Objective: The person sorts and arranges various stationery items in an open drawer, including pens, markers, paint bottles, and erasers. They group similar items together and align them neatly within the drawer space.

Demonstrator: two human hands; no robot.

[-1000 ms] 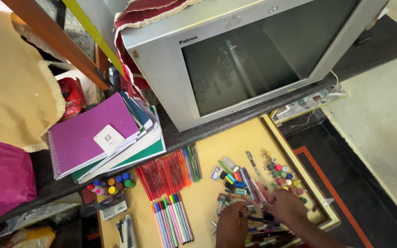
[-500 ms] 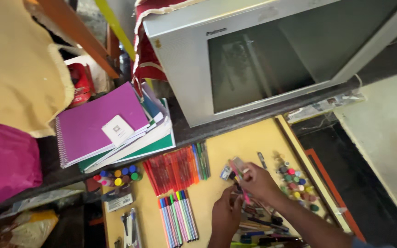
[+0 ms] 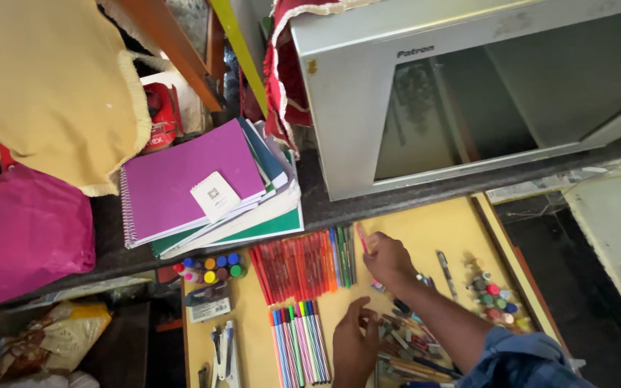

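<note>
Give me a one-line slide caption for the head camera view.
Right hand places a pink pen beside rows of red pens; left hand rests near the marker set.

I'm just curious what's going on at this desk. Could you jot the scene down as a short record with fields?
surface: yellow board below a dark shelf
right hand: right hand holds a pink pen beside the row of red pens
left hand: left hand rests by the mixed pen pile
nearby: felt-tip markers, small paint pots
shelf: purple notebook on a stack, old grey television
</note>
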